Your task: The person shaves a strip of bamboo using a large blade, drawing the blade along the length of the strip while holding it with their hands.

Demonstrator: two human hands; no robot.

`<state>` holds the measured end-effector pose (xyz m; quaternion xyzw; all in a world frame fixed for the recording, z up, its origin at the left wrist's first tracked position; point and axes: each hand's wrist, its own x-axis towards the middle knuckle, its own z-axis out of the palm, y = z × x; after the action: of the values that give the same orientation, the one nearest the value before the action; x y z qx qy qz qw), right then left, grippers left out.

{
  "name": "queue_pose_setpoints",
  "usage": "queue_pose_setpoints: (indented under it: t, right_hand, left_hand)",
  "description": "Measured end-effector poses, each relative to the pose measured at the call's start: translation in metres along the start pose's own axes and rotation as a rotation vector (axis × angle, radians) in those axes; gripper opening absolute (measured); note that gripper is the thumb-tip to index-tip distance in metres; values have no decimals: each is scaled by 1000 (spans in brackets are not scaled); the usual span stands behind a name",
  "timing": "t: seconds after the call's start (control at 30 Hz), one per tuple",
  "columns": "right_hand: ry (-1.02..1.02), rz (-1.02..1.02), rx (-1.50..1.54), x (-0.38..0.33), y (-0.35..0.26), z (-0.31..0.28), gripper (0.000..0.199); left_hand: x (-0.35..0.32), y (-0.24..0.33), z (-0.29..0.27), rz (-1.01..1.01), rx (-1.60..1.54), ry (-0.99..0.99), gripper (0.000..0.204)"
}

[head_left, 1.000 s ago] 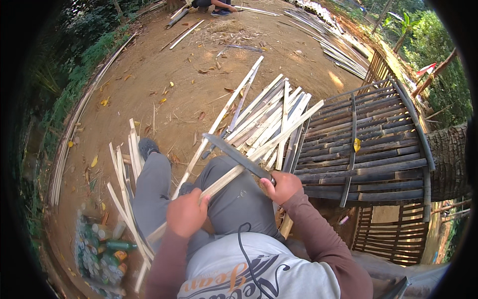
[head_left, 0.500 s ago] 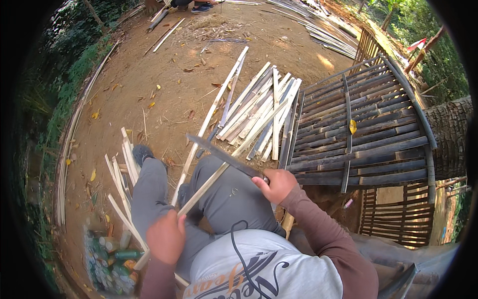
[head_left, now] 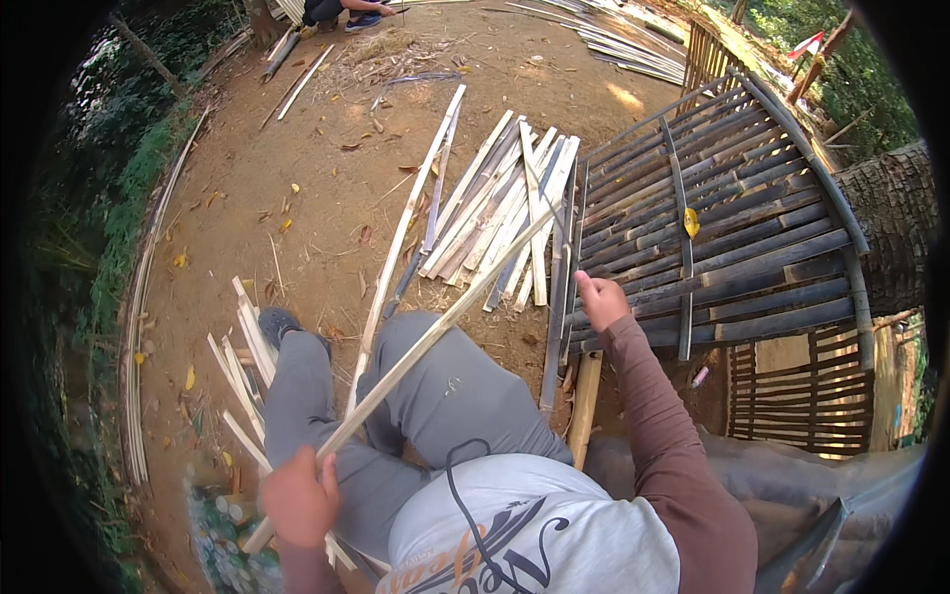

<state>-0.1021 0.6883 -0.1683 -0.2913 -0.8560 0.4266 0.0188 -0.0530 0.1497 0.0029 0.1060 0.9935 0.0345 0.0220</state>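
Observation:
A long pale bamboo strip [head_left: 426,342] slants across my lap, from the lower left up towards the bamboo pile. My left hand [head_left: 300,495] is closed around its lower end. To the right of the strip, my right hand [head_left: 602,302] is raised in a fist around a machete [head_left: 542,188]. The blade appears thin and nearly edge-on, reaching up and left past the strip's far end; its handle is hidden inside my fist. Beyond my knees a pile of split bamboo strips [head_left: 495,213] lies on the dirt.
A bamboo-slat bench [head_left: 722,228] stands on my right, with a yellow leaf on it. More strips [head_left: 247,337] lie beside my left foot, and bottles [head_left: 223,525] gather at lower left. Far off, a person [head_left: 341,12] crouches. A tree trunk [head_left: 891,243] rises behind the bench.
My right hand has lifted away from the strip, up and to the right, swinging the machete from across the strip to pointing away. My left hand has moved down and left, still gripping the strip.

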Motion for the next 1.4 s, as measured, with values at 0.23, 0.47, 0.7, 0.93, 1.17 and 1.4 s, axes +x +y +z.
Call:
queue_pose_setpoints:
  t: [0.23, 0.47, 0.7, 0.93, 1.17, 1.4]
  right_hand:
    - [-356, -289, -239, -77, -45, 33, 73]
    - [-254, -411, -622, 8, -33, 18, 82]
    - [-301, -330, -617, -49, -83, 27, 80]
    - [-256, -189, -505, -44, -75, 37, 81]
    - [13, 250, -378, 38, 21, -3, 84]
    - [-231, -202, -525, -24, -37, 37, 79]
  left_hand:
    - [-2, -15, 1, 26, 65, -29, 34]
    - [4, 3, 2, 18, 62, -26, 34]
    - [-7, 5, 6, 10, 90, -58, 34]
    - [-7, 11, 2, 46, 72, -89, 33]
    - [-7, 9, -11, 94, 63, -73, 34]
    - [-18, -7, -1, 30, 79, -77, 33]
